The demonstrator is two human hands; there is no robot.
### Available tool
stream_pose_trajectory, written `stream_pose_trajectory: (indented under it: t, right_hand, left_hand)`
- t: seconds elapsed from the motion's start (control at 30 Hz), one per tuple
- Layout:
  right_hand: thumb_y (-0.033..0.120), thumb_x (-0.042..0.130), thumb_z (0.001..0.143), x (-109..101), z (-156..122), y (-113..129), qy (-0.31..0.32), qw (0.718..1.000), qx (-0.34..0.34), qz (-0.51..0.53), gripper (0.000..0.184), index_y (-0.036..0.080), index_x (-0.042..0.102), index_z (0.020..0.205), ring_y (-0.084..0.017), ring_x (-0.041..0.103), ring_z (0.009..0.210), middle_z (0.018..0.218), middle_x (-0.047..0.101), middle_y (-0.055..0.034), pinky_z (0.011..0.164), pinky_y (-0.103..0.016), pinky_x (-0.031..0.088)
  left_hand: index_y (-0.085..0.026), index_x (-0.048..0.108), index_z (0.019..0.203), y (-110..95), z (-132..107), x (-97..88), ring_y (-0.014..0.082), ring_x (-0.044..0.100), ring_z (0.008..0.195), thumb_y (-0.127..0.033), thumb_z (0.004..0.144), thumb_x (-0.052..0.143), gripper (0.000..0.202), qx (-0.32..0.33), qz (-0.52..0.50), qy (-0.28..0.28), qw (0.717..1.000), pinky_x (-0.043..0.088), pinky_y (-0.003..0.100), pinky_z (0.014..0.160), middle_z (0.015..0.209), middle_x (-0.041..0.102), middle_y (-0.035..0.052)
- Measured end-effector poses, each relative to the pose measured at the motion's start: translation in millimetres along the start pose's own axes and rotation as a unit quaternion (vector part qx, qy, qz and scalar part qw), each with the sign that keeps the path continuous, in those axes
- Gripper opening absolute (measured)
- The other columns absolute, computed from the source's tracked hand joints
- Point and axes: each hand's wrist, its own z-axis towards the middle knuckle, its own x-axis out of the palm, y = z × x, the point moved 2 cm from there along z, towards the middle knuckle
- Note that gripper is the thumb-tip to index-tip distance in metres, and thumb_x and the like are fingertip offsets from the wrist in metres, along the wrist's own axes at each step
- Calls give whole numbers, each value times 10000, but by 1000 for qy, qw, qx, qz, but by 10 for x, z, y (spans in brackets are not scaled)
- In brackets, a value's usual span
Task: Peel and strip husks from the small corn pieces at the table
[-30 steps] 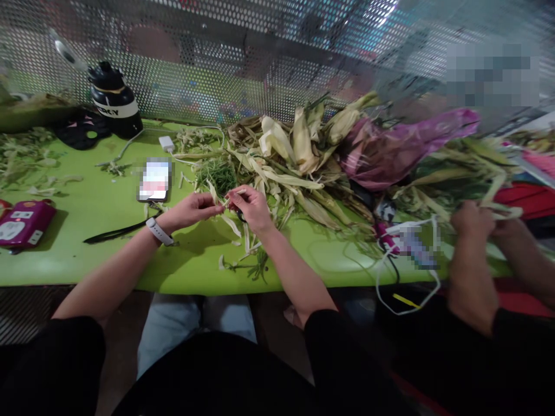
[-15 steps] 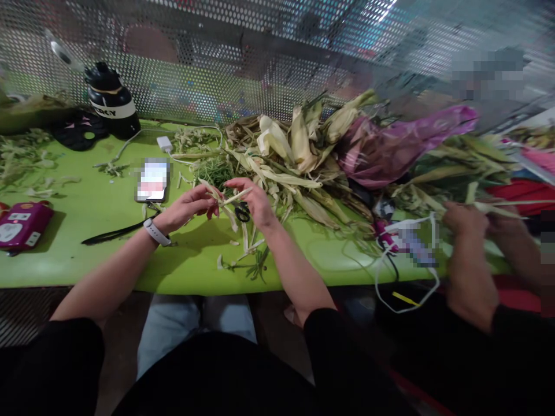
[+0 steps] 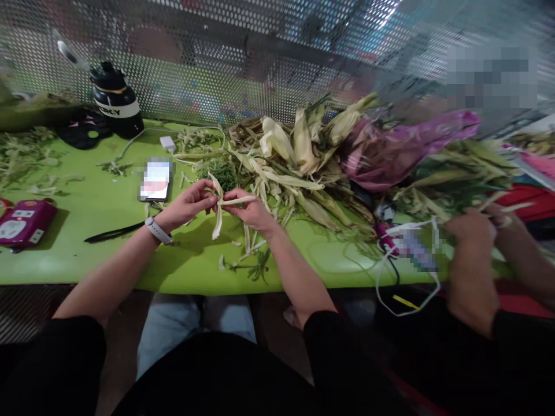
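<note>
My left hand (image 3: 191,203) and my right hand (image 3: 251,211) meet above the green table (image 3: 87,254), both pinched on pale corn husk strips (image 3: 229,201). One strip runs level between the fingers, and another (image 3: 217,222) hangs down from my left fingertips. A white watch sits on my left wrist (image 3: 158,231). Just beyond my hands lies a large heap of corn husks (image 3: 295,156). Loose husk scraps (image 3: 247,254) lie on the table under my right forearm.
A phone (image 3: 155,180) lies left of my hands, with a white charger (image 3: 167,143) and a black helmet (image 3: 116,107) farther back. A magenta device (image 3: 23,221) is at the far left. A purple plastic bag (image 3: 403,150) rests on the heap. Another person's hands (image 3: 472,231) handle husks at the right.
My hands have drawn close together again and now hold a strip level between them, with a second strip dangling. The black scissor handles seen by my right hand are hidden.
</note>
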Motion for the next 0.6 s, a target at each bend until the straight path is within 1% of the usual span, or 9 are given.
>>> stream_pose_trajectory:
  t: [0.07, 0.13, 0.2, 0.27, 0.33, 0.43, 0.5, 0.53, 0.6]
  right_hand:
    - [452, 697, 808, 27, 3, -17, -13, 1000, -7, -18, 300, 188, 681, 949, -180, 621, 911, 944, 669, -44, 846, -335, 485]
    - [450, 681, 821, 52, 3, -17, -24, 999, -17, -44, 289, 185, 678, 935, -187, 614, 907, 935, 661, -51, 845, -345, 479]
    - [439, 668, 831, 62, -1, 3, -37, 996, -34, -76, 266, 186, 680, 910, -197, 604, 912, 922, 654, -60, 857, -362, 471]
    - [411, 667, 828, 45, -9, 29, -55, 993, -48, -88, 238, 188, 683, 908, -207, 599, 936, 941, 657, -69, 875, -370, 464]
    - [362, 656, 818, 9, -15, 37, -53, 996, -34, -62, 213, 185, 686, 932, -203, 604, 932, 964, 665, -69, 861, -357, 467]
    - [321, 550, 837, -67, -19, 14, -57, 998, 26, 14, 209, 171, 680, 903, -176, 608, 837, 897, 671, -46, 781, -316, 469]
    - [339, 485, 862, -101, -19, 3, -71, 995, 54, 49, 243, 169, 658, 868, -161, 597, 783, 819, 660, -28, 742, -295, 456]
    - [363, 471, 877, -102, -20, 6, -71, 994, 61, 55, 259, 170, 642, 856, -154, 590, 767, 793, 650, -20, 733, -286, 448]
    - [432, 502, 883, -68, -21, 22, -47, 996, 67, 30, 284, 175, 606, 822, -136, 555, 710, 733, 610, 2, 692, -268, 424]
  left_hand:
    - [-180, 517, 1083, 12, -6, -4, 117, 615, 710, -267, 874, 646, 260, 9, 28, 1, 1000, 471, 241, 642, 743, 648, -4]
    - [-177, 499, 1116, 27, -9, 4, 118, 615, 707, -253, 883, 625, 275, 18, 79, -3, 997, 463, 246, 638, 748, 656, -1]
    - [-170, 486, 1136, 41, -6, 19, 112, 601, 678, -240, 888, 609, 284, 28, 126, -25, 991, 448, 244, 616, 737, 653, -2]
    - [-166, 479, 1148, 52, 0, 35, 107, 588, 656, -240, 904, 580, 274, 36, 140, -56, 988, 444, 242, 606, 723, 636, -9]
    - [-162, 493, 1133, 61, 4, 51, 110, 599, 676, -256, 920, 558, 242, 32, 131, -62, 989, 467, 248, 628, 725, 627, -5]
    - [-150, 539, 1054, 62, 0, 80, 124, 634, 733, -284, 910, 580, 201, 9, 131, -17, 991, 512, 274, 690, 771, 654, 23]
    - [-139, 560, 1032, 52, -9, 99, 132, 650, 752, -286, 897, 598, 203, -3, 141, 13, 990, 532, 296, 718, 798, 670, 37]
    - [-135, 568, 1034, 46, -14, 107, 133, 654, 755, -282, 894, 599, 205, -8, 147, 21, 989, 539, 305, 728, 807, 674, 41]
    - [-130, 584, 1030, 35, -19, 119, 129, 653, 744, -272, 890, 602, 200, -9, 156, 25, 987, 545, 310, 730, 804, 677, 42]
